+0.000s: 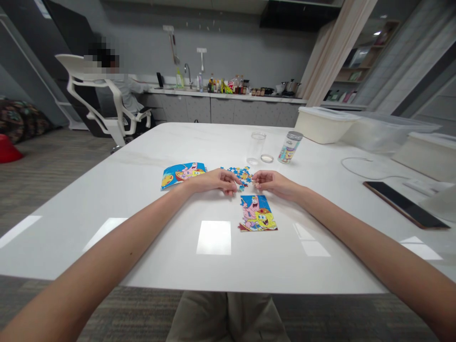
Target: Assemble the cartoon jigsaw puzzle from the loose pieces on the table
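Observation:
A partly joined jigsaw puzzle [259,213] lies on the white table, showing a pink and a yellow cartoon figure on blue. Just beyond it is a heap of loose puzzle pieces [244,174]. My left hand [223,181] is at the heap's left edge with its fingers curled, close to a blue piece [241,188]. On the heap's other side my right hand [270,183] has thumb and fingers drawn together. Whatever either hand holds is too small or hidden to make out. A curved picture sheet [178,174] with a matching design lies behind my left wrist.
Behind the heap stand a clear jar [257,145], its ring-shaped lid [267,158] and a printed canister [289,148]. At right are a dark phone-like slab [402,202], a white cable [356,172] and storage boxes [324,126]. A person sits in a white chair [114,107] farther back.

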Tool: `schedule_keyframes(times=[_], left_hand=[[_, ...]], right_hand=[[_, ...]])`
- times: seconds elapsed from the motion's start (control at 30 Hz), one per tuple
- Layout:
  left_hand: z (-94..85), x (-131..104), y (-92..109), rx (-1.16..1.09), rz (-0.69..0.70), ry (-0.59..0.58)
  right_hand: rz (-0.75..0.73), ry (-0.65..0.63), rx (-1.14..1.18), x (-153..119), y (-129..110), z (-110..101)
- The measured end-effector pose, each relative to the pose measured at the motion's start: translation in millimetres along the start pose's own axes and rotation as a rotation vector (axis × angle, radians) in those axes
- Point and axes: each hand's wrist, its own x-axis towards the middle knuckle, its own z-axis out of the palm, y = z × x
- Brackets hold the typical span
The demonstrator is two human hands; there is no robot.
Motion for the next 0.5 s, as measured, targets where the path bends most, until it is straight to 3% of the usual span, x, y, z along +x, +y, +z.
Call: schedule_keyframes(times=[0.37,0.5], left_hand=[[1.7,-0.5,1.1,0.042,0.004,0.015],[-0.5,2.9,-3.2,0.21,0.015,0.023]], right_hand=[[-0.003,0.027,0.018,-1.7,-2.8,2.7],[0.001,0.028,0.018,-1.4,-2.3,2.7]])
